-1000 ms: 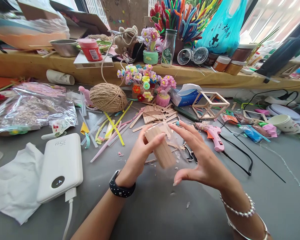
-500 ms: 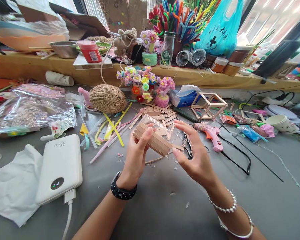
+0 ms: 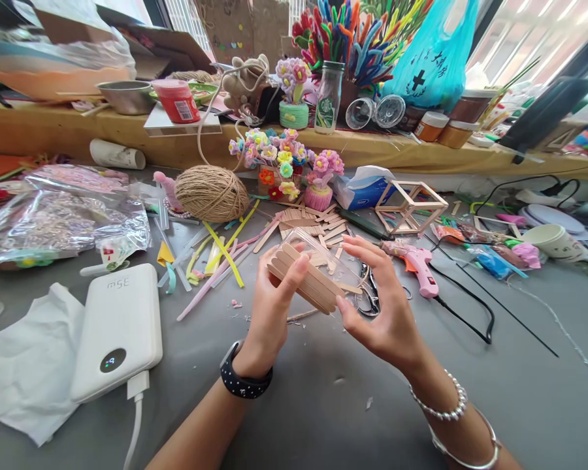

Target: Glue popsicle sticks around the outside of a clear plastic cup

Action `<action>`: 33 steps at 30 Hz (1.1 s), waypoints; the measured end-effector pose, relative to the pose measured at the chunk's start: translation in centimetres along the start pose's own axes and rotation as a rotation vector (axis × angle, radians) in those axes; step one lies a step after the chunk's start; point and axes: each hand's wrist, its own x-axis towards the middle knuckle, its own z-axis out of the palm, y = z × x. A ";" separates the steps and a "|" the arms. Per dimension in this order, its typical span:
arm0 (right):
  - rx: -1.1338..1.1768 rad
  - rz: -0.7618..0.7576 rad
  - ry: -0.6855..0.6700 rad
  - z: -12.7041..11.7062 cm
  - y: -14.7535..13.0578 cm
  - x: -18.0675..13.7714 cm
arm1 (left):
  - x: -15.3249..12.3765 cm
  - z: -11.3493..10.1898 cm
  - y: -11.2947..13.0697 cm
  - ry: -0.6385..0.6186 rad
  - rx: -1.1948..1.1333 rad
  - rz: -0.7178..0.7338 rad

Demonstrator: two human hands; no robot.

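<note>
My left hand (image 3: 273, 297) is closed around a flat row of wooden craft sticks (image 3: 306, 279), its thumb pressing on their upper face. They lie side by side and slant down to the right. Just behind them is a clear plastic piece (image 3: 329, 253) like a box; whether it is joined to the sticks I cannot tell. My right hand (image 3: 379, 303) has its fingers spread, and its thumb tip is at the right end of the sticks. Black-handled scissors (image 3: 370, 294) lie partly hidden behind that hand. Loose craft sticks (image 3: 301, 219) are heaped beyond both hands.
To the right lie a pink glue gun (image 3: 424, 271) with its black cord and a wooden stick frame (image 3: 411, 205). A twine ball (image 3: 212, 192) sits at the back left. Near my left arm are a white power bank (image 3: 120, 333) and a crumpled tissue (image 3: 34, 365).
The row of craft sticks and my left hand have shifted slightly right and down. The sticks' right end now meets my right thumb tip, where there was a small gap.
</note>
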 end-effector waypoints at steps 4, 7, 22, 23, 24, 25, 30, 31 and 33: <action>0.007 -0.001 -0.005 -0.1 -0.1 0.0 | 0.0 0.0 0.0 0.002 0.014 0.018; 0.015 -0.002 -0.003 -0.1 -0.2 0.1 | 0.0 0.0 0.0 0.005 -0.007 0.010; 0.188 0.010 -0.036 0.2 0.0 -0.3 | -0.2 0.2 -0.1 0.027 -0.046 -0.018; 0.185 0.005 -0.043 0.1 0.1 -0.3 | -0.2 0.2 -0.1 0.028 -0.046 -0.017; 0.188 0.004 -0.046 0.0 0.1 -0.3 | -0.2 0.2 -0.1 0.027 -0.049 -0.018; 0.201 0.007 -0.046 -0.1 0.1 -0.3 | -0.2 0.1 -0.1 0.025 -0.055 -0.023; 0.256 0.025 -0.017 -0.2 0.1 -0.3 | 0.0 0.1 0.0 0.029 -0.103 -0.039; 0.240 0.021 -0.019 -0.2 0.0 -0.2 | 0.0 0.1 0.1 0.028 -0.106 -0.038; 0.194 0.003 -0.025 -0.1 -0.1 -0.1 | 0.0 0.2 0.1 0.023 -0.104 -0.037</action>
